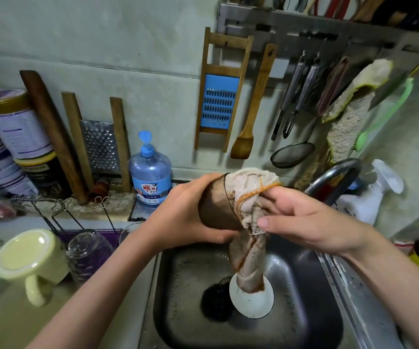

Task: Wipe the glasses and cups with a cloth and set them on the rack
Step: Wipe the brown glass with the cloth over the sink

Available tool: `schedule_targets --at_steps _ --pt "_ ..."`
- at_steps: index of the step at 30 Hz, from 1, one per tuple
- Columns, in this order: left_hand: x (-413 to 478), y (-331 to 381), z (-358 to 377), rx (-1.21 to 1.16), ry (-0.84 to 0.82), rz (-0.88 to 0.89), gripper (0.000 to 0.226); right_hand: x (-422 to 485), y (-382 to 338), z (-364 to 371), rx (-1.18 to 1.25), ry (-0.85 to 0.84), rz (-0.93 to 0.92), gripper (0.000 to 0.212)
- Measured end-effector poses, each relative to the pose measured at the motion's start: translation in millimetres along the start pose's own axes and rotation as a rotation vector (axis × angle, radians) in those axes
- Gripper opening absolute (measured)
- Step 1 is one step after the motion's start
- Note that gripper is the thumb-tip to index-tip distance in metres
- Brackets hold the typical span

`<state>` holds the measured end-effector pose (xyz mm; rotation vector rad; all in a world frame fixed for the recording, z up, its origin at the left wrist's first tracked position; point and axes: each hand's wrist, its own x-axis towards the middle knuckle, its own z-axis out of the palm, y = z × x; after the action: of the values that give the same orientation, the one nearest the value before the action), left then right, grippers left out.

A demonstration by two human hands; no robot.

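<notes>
Left hand (185, 212) clasped round brown glass (216, 205), right hand (304, 220) pinching cloth (251, 187) at its mouth.

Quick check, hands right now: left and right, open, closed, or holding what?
Left hand: closed around the brown glass.
Right hand: pinching the cloth, which is stuffed into the glass's mouth.

Counter (7, 331) left of sink (162, 285) — inverted mug (31, 258) and glass (87, 250) on it, by rack (63, 206). Sink basin — white disc (251, 302), black scrubber (214, 304).
</notes>
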<state>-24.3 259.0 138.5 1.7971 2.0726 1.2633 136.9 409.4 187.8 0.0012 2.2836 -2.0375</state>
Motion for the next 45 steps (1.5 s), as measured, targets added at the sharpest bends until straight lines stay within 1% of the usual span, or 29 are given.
schedule_targets --at_steps 3,6,8,9,11,13,15,17,19,20,21,23,24,26,28,29,30,31,32,33,34,36,37,38,40,41,42,44,45 --pt "1.1 -0.6 1.3 -0.009 0.030 -0.048 0.087 3.3 0.6 7.2 -0.310 0.149 -0.151 0.035" --pt "1.1 -2.7 0.3 -0.045 0.048 -0.135 0.087 5.8 7.5 12.2 -0.531 0.366 -0.348 0.025" --pt "-0.1 -4.4 -0.6 -0.044 0.049 -0.186 0.087 6.0 13.0 13.6 -0.697 0.496 -0.448 0.028" --pt "-0.3 -4.1 -0.8 -0.040 0.055 -0.212 0.086 5.2 15.3 14.3 -0.743 0.526 -0.460 0.030" --pt "-1.1 -2.0 -1.9 -0.012 0.074 -0.253 0.086 4.8 16.5 20.4 -0.768 0.486 -0.396 0.032" --pt "-0.8 0.6 -1.2 0.095 0.078 -0.228 0.089 7.8 17.2 27.7 -0.798 0.400 -0.288 0.036" --pt "-1.7 3.2 0.9 0.166 0.104 -0.210 0.088 11.4 18.3 34.7 -0.801 0.379 -0.207 0.033" --pt "-5.2 5.5 1.5 0.151 0.160 -0.232 0.084 13.4 16.6 38.3 -0.792 0.369 -0.143 0.040" --pt "-8.9 6.9 1.6 0.197 0.143 -0.192 0.088 14.6 6.9 41.2 -0.681 0.267 -0.026 0.046" --pt "-9.9 7.1 1.5 0.242 0.115 -0.141 0.090 15.9 -0.3 42.0 -0.565 0.188 0.044 0.044" --pt "-10.9 7.2 0.7 0.294 0.094 -0.081 0.093 17.8 -5.3 41.1 -0.465 0.106 0.096 0.036" --pt "-12.0 7.8 -2.9 0.382 0.068 0.004 0.096 24.3 -14.1 36.3 -0.391 -0.047 0.152 0.013" --pt "-11.7 7.9 -4.7 0.403 0.047 0.009 0.097 26.8 -13.6 33.9 -0.397 -0.080 0.150 0.014" --pt "-11.2 9.7 -5.9 0.391 -0.006 -0.024 0.098 29.5 -9.0 34.5 -0.349 -0.049 0.142 0.022" --pt "-12.7 9.2 -6.8 0.321 -0.009 -0.049 0.102 31.5 -4.4 38.8 -0.343 0.060 0.089 0.024" --pt "-13.4 8.0 -8.6 0.266 -0.018 -0.068 0.105 32.6 -2.5 40.3 -0.354 0.122 0.058 0.020" --pt "-15.9 5.5 -12.5 0.207 -0.036 -0.089 0.107 33.5 -1.2 41.1 -0.321 0.174 0.021 0.012" --pt "-18.8 1.7 -16.0 0.145 -0.044 -0.102 0.107 33.5 -1.4 41.3 -0.260 0.224 -0.019 0.008" --pt "-23.1 -1.6 -18.8 0.079 -0.023 -0.097 0.104 32.3 -2.0 41.7 -0.194 0.264 -0.054 0.010" --pt "-27.3 -4.5 -20.2 0.018 0.039 -0.073 0.095 31.9 -2.9 42.0 -0.119 0.299 -0.088 0.016" --pt "-31.5 -5.3 -19.0 -0.042 0.131 -0.041 0.082 31.0 -3.5 42.3 -0.003 0.327 -0.104 0.023" --pt "-35.5 2.4 -10.3 -0.152 0.344 0.005 0.051 30.5 -7.0 47.2 0.268 0.356 -0.129 0.028" --pt "-34.7 7.4 -4.1 -0.198 0.440 0.010 0.038 30.5 -8.5 50.0 0.348 0.351 -0.138 0.029" --pt "-31.9 12.2 1.3 -0.241 0.528 -0.001 0.028 30.4 -9.8 52.9 0.360 0.346 -0.145 0.031" --pt "-24.2 19.5 5.7 -0.356 0.655 -0.061 0.014 29.0 -9.9 56.7 0.168 0.326 -0.151 0.033" --pt "-20.6 21.6 5.0 -0.439 0.679 -0.110 0.014 27.9 -9.9 58.5 0.069 0.322 -0.147 0.027" --pt "-16.4 23.1 2.7 -0.527 0.674 -0.175 0.017 26.9 -9.6 60.2 0.010 0.304 -0.140 0.019" --pt "-10.2 24.3 -2.9 -0.663 0.615 -0.342 0.020 24.4 -6.8 64.7 -0.132 0.173 -0.149 0.022" --pt "-9.1 25.0 -4.8 -0.712 0.561 -0.434 0.020 23.4 -2.4 65.6 -0.285 0.111 -0.157 0.022"
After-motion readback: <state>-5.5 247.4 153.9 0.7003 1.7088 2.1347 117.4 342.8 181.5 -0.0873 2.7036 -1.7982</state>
